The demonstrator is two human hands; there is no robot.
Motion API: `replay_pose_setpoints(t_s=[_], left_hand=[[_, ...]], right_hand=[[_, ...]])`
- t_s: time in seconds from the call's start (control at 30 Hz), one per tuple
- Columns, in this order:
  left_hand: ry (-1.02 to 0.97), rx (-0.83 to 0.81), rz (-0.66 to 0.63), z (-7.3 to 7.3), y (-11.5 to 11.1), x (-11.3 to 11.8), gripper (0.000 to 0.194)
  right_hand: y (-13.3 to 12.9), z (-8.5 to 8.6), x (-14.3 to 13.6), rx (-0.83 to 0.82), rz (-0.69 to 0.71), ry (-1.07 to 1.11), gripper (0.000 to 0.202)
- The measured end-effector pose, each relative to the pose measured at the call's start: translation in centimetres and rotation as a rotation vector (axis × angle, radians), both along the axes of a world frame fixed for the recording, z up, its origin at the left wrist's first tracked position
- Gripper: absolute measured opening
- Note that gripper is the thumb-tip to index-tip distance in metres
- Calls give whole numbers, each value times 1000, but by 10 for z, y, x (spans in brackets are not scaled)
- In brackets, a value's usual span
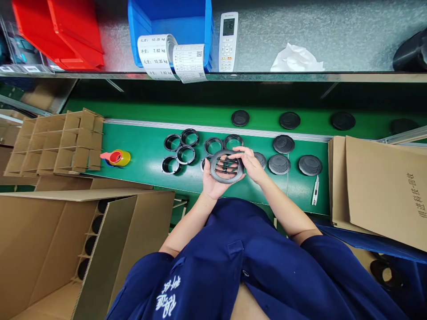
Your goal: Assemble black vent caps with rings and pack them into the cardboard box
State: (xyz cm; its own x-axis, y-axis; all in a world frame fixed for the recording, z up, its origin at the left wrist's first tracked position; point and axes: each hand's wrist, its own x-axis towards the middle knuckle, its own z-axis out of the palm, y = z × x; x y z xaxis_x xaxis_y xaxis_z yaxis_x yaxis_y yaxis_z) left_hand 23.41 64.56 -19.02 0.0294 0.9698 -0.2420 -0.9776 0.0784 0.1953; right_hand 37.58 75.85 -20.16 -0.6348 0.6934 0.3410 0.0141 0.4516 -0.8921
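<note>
Both my hands are on a round black vent (227,167) with open slats, held up over the green table (143,133). My left hand (214,180) grips it from the left and below, thumb on the rim. The fingers of my right hand (249,162) touch its upper right edge and slats. Black rings (186,154) stand in groups behind and to the left of the vent. Several round black discs (279,164) lie to the right, one partly hidden by my right hand.
A cardboard divider (60,144), yellow tape roll (124,158) and open carton (126,240) are left. A white cutter (315,190) and stacked cardboard (383,186) are right. A shelf with a blue bin (170,26), red bin (63,35) and remote (228,42) crosses above.
</note>
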Motion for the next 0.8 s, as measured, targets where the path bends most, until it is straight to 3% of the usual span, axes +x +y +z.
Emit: replay_pose_setpoints(t_s=[0.1, 0.27, 0.33, 0.47, 0.53, 0.67, 0.73, 0.8], left_hand=[[15, -35, -4, -3, 4, -7, 76], [-20, -301, 52, -16, 6, -18, 65], [9, -409, 17, -23, 7, -21, 62], [72, -466, -63, -37, 16, -29, 68], [135, -456, -65, -47, 23, -38, 77], [531, -516, 43, -70, 32, -64, 61], [666, -575, 50, -79, 28, -80, 52], [673, -617, 61, -84, 18, -94, 45]], right_hand=[[-3, -7, -4, 21, -39, -56, 75], [-21, -42, -10, 440, 158, -311, 78], [-22, -59, -12, 363, 225, -420, 88], [-2, -78, -29, 22, 351, -483, 120], [20, -83, -46, -23, 263, -483, 122], [74, -102, -81, 114, -193, -625, 119], [97, -116, -89, 186, -271, -737, 118], [111, -127, -89, 242, -261, -851, 117]])
